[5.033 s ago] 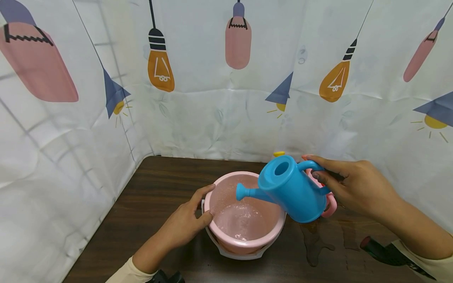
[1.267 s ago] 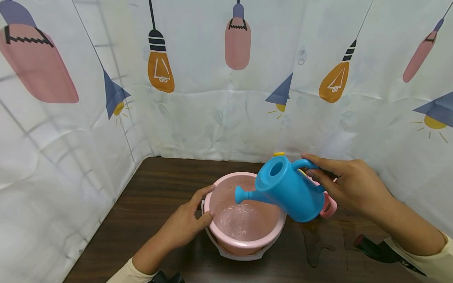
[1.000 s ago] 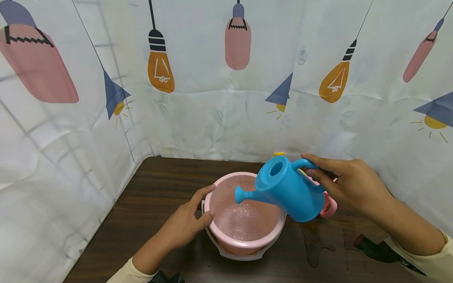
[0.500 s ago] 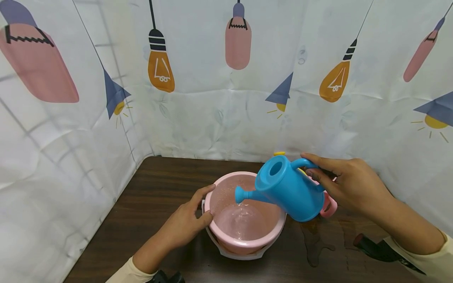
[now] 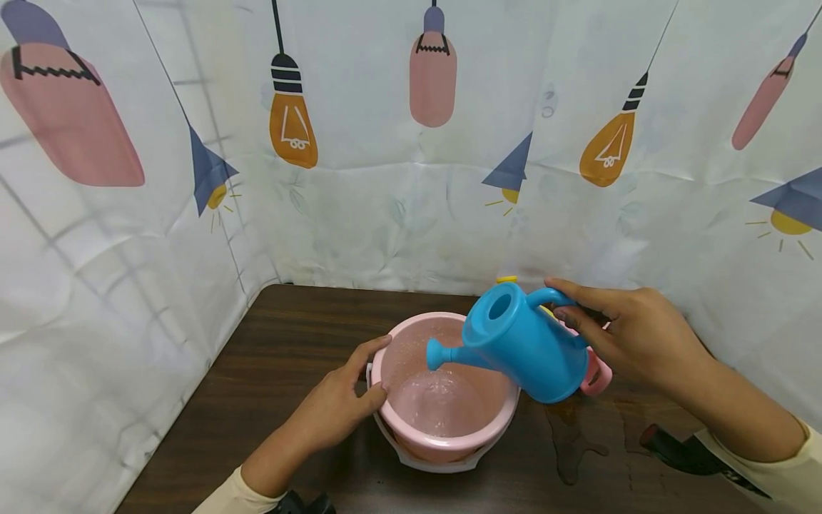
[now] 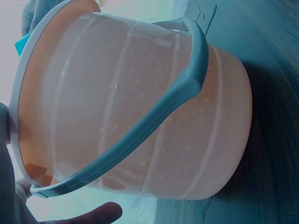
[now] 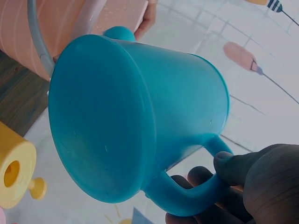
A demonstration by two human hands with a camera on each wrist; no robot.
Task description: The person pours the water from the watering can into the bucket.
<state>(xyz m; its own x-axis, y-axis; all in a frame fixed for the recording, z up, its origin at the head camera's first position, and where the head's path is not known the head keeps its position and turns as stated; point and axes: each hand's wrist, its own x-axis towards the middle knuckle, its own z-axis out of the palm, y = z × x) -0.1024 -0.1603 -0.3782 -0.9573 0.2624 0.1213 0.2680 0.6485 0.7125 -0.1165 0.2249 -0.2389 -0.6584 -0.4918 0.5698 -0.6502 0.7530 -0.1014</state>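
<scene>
A blue watering can (image 5: 533, 350) is tilted with its spout over a pink bucket (image 5: 443, 446). My right hand (image 5: 632, 328) grips the can by its handle; the right wrist view shows fingers wrapped round that handle (image 7: 187, 196). Clear water lies in the bottom of the bucket, its surface rippled under the spout. On the bucket's left rim rests my left hand (image 5: 337, 400), thumb and fingers holding the edge. In the left wrist view, the bucket's grey handle (image 6: 140, 133) hangs down along its side.
Behind the blue can, a pink object with a handle (image 5: 597, 375) is mostly hidden. A yellow watering can (image 7: 16, 165) shows in the right wrist view. Spilled water (image 5: 571, 450) wets the dark wooden table (image 5: 302, 314) right of the bucket. A patterned curtain surrounds the back and left.
Over five seconds my right hand and the blue watering can have shifted slightly left. The water's ripples vary between frames. My left hand and the bucket stay in place.
</scene>
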